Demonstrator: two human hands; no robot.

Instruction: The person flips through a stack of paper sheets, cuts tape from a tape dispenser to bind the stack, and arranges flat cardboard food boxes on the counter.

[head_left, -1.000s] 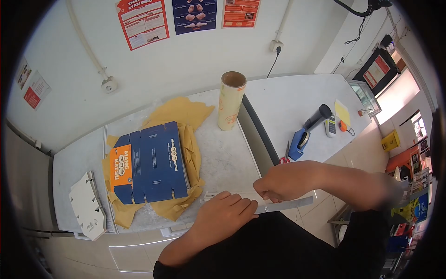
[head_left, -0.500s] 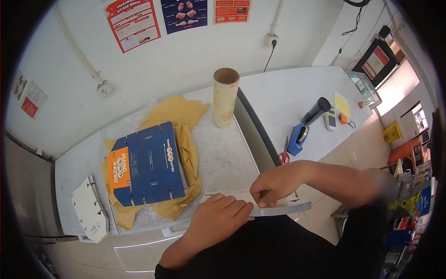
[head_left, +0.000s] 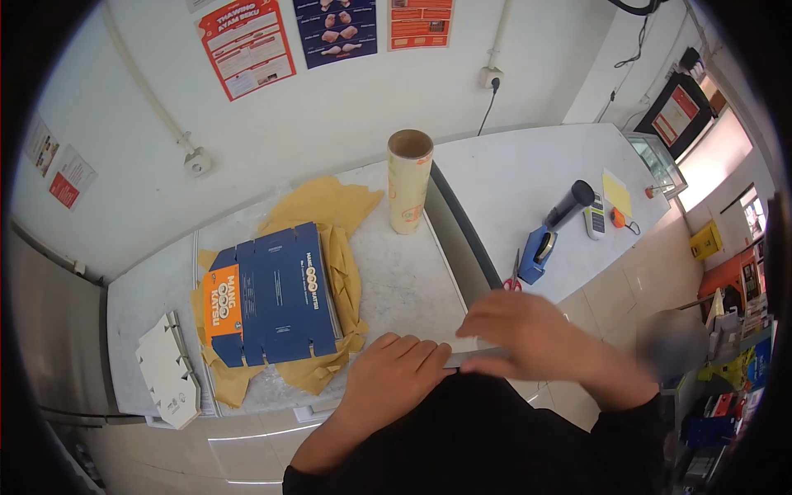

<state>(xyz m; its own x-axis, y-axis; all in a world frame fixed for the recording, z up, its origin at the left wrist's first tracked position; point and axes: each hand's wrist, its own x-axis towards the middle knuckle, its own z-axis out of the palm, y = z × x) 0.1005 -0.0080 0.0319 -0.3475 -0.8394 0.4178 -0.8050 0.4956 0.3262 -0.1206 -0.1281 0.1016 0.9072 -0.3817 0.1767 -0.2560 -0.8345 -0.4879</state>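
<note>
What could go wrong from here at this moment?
The strip might slip or bend: the left hand seems to grip it, while the right hand, blurred, has its thumb and fingers apart.
The scissors lie just beyond the right hand and could get knocked.
The roll stands on end, so a bump might topple it.
</note>
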